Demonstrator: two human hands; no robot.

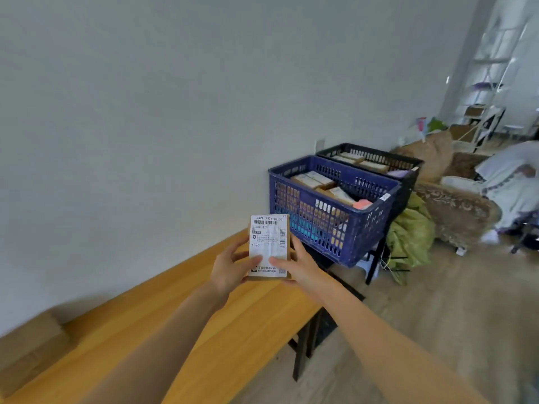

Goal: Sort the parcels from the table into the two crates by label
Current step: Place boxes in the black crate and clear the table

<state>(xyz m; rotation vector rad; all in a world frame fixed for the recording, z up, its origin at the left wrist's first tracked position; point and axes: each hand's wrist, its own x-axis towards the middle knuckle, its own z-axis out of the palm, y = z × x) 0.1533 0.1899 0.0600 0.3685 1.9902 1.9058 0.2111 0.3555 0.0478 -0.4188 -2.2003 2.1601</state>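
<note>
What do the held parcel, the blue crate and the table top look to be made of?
Parcel: brown cardboard, seemingly, with a matte white paper label bearing printed barcodes; brown edges show around the label.
Blue crate: probably moulded plastic, slightly glossy, its walls pierced by a regular grid of slots.
Table top: wood or wood-look laminate, smooth orange-brown with faint grain; which one cannot be told.

Cardboard box (pixel 27 349) on wooden table (pixel 180 325)

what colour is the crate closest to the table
Dark blue crate, with a slotted, grid-like wall; the head view, the only one, shows it clearly.
</note>
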